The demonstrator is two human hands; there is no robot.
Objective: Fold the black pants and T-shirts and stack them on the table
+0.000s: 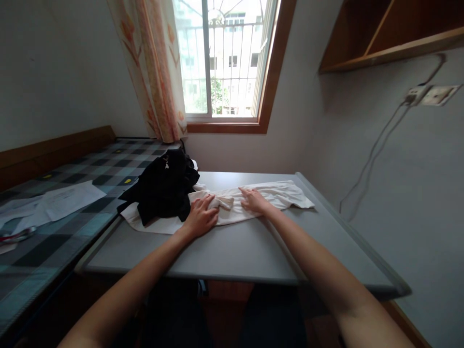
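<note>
A white garment (279,195) lies stretched across the far half of a grey table (246,251). My left hand (201,215) rests on its middle, fingers apart and pressed down on a bunched fold. My right hand (253,200) lies flat on the cloth just to the right, fingers stretched out. A heap of black clothing (163,188) sits on the garment's left end, right beside my left hand.
A bed with a checked cover (72,193) runs along the table's left side, with white papers (61,203) on it. Behind the table are a window (224,58) and a curtain (152,67). A wooden shelf (391,34) and a wall socket (427,94) with a cable are at right.
</note>
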